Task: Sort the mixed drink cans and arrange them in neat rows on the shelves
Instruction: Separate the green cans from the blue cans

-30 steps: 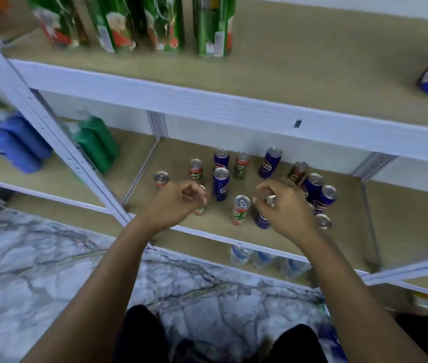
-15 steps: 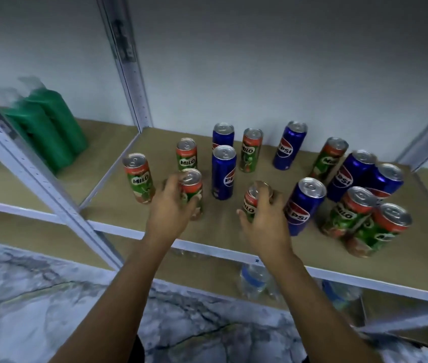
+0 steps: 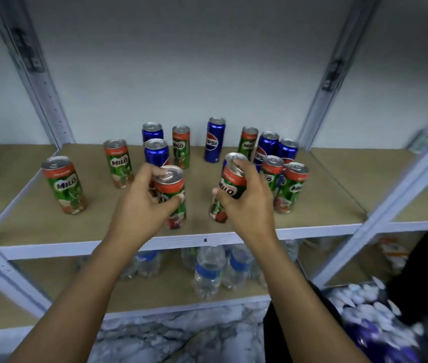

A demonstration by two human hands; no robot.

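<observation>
We've got a Milo can in each hand: the left hand (image 3: 142,205) wraps its fingers round the left can (image 3: 170,195), which stands upright near the front of the shelf (image 3: 325,226), and the right hand (image 3: 247,203) grips the right can (image 3: 230,188), which tilts to the right. Whether the right can's base is on the board or just off it, we can't tell, as the frame is soft there. The rest of the cans are mixed on the same shelf: Milo cans (image 3: 63,184) to the left w/ gaps between, Pepsi cans (image 3: 214,140) toward the back, and a tight bunch of both at the right (image 3: 295,187). Main risk as we see it: the right hand sits just beside that bunch, so a swing to the right would likely clip the nearest Milo and set off a domino, since tall thin cans tip easily. The tilted can could also slip if the hold loosens. On the left side, a Pepsi (image 3: 156,153) stands right behind the left can, so a push backward prob. knocks it over. Both held cans are close to the front edge, so a fumble may drop one to the floor or onto the water bottles (image 3: 209,268) on the shelf below. Moving both hands at once also splits our attention btw two targets.
</observation>
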